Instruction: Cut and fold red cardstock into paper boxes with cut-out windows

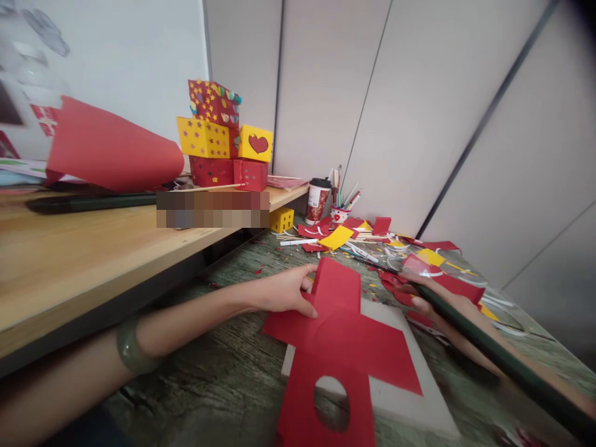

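My left hand (288,293) pinches the upper arm of a red cross-shaped card cutout (326,338), its thumb on top. The card has folded panels and an oval hole in its near panel. Beneath it lies a pale grey board (410,406), showing at the right and left. At the right, my blurred right hand (440,310) is over the scraps, with a long dark green bar (493,354) running between its thumb and fingers. What kind of tool the bar is, I cannot make out.
On the wooden shelf (93,248) at left stand stacked red and yellow boxes (209,138) and a curled red sheet (112,146). A paper cup (318,202) and a pen holder (340,214) stand at the back. Paper scraps (338,238) litter the table.
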### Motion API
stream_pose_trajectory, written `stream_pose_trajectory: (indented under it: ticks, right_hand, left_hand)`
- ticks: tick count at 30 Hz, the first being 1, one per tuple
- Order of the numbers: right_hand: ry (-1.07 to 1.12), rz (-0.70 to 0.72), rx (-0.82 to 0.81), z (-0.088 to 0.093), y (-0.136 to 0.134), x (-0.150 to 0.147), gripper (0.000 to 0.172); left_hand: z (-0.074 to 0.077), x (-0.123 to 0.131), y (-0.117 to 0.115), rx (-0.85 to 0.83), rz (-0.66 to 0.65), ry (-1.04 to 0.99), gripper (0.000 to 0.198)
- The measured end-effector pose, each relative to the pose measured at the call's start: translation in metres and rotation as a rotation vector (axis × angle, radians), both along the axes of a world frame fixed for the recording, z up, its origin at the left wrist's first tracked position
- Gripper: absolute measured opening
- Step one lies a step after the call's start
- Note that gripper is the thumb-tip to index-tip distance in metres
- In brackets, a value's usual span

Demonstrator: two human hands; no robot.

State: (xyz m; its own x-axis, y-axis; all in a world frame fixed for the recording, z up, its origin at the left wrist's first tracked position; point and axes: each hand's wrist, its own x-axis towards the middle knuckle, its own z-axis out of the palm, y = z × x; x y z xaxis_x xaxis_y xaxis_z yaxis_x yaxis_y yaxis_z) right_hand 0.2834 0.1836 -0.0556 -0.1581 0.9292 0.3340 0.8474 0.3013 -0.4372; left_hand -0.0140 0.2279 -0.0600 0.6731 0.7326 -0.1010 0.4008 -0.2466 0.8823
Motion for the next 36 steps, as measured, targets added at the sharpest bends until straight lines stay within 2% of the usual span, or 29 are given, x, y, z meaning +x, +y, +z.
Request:
stream_pose_trajectory:
  ticks: [2, 3, 7, 9, 12, 20, 22, 27, 36]
  right_hand:
    - [0.094, -0.076, 0.084, 0.008, -0.007, -0.014, 0.040]
    - [0.132, -0.093, 0.065, 0.012, -0.012, -0.023, 0.038]
    - [0.329, -0.192, -0.173, 0.017, -0.026, -0.055, 0.031]
    - [0.425, -0.115, -0.264, 0.013, -0.025, -0.066, 0.025]
    - [0.495, 0.073, -0.322, 0.006, -0.016, -0.079, 0.013]
    - [0.436, 0.253, -0.406, -0.007, -0.005, -0.090, 0.008]
    - [0.403, 0.279, -0.375, -0.009, -0.005, -0.088, 0.007]
    - [0.351, 0.303, -0.343, -0.013, -0.002, -0.086, 0.005]
    - [0.298, 0.263, -0.359, -0.014, -0.003, -0.085, 0.008]
  left_hand:
    - [-0.001, 0.005, -0.001, 0.060, 0.021, 0.049, 0.069]
    - [-0.002, 0.008, -0.001, 0.095, 0.044, 0.075, 0.068]
    - [-0.008, 0.017, -0.001, 0.196, 0.152, 0.167, 0.063]
    - [-0.010, 0.019, -0.002, 0.231, 0.196, 0.206, 0.065]
    - [-0.013, 0.020, -0.005, 0.276, 0.253, 0.247, 0.071]
    - [-0.021, 0.016, -0.005, 0.310, 0.235, 0.243, 0.087]
    - [-0.022, 0.015, -0.005, 0.328, 0.203, 0.228, 0.079]
    - [-0.025, 0.015, -0.004, 0.432, 0.127, 0.232, 0.041]
    - [-0.030, 0.014, -0.004, 0.445, 0.133, 0.203, 0.035]
